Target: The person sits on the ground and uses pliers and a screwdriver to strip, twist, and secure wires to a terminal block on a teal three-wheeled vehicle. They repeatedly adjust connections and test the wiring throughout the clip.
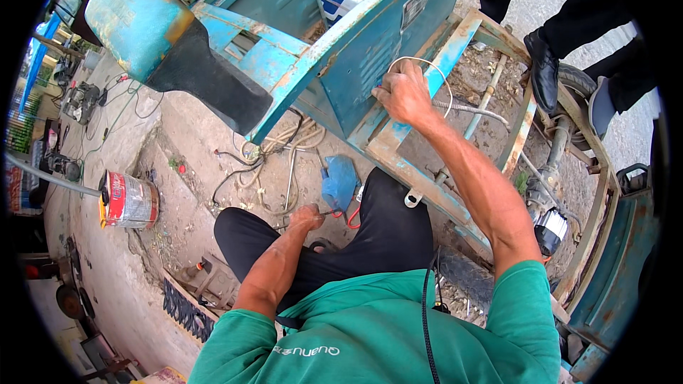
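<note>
My right hand (404,91) reaches to the turquoise metal panel (366,46) beside its louvred vents, fingers curled around something small and mostly hidden. A thin white cable (442,73) loops over that hand. Low between my bent knees, my left hand (306,219) is closed on a thin dark tool (331,213), too small to name. Just beyond it lie a blue plastic bag (338,183) and coiled cables and hoses (281,149) on the ground. The rusty turquoise frame (405,171) runs beneath my right arm.
Another person's legs and black shoe (542,75) stand at the upper right, beside a wheel (576,80) and axle (551,163). A red-white bucket (131,203) is left. A black-and-turquoise seat-like piece (178,64) juts out upper left. Power tools (82,103) lie on the concrete.
</note>
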`<state>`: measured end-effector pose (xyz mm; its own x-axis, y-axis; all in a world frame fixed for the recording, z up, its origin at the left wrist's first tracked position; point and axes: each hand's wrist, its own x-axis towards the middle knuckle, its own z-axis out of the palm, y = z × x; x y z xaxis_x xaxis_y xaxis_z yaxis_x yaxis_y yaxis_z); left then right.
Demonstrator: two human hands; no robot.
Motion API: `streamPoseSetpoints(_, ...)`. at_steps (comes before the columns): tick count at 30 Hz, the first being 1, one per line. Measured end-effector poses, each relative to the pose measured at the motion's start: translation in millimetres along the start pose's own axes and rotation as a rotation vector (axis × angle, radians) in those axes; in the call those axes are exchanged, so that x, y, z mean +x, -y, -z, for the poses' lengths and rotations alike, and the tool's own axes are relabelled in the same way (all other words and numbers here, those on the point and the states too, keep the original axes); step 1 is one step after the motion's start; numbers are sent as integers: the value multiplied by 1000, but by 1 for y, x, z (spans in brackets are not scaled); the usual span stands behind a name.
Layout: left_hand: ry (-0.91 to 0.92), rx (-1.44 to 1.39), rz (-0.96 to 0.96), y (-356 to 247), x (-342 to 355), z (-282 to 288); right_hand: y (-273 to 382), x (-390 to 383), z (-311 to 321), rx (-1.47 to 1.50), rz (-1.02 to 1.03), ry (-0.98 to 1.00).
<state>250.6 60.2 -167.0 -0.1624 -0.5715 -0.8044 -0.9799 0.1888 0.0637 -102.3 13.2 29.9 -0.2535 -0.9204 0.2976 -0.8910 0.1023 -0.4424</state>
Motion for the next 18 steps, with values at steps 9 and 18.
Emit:
streamPoseSetpoints(9, -13, 21, 5, -13, 5, 6, -53, -6, 25, 194, -60, -110)
streamPoseSetpoints(18, -19, 69, -5, -20, 9, 2, -58, -52, 65, 215, -186, -31)
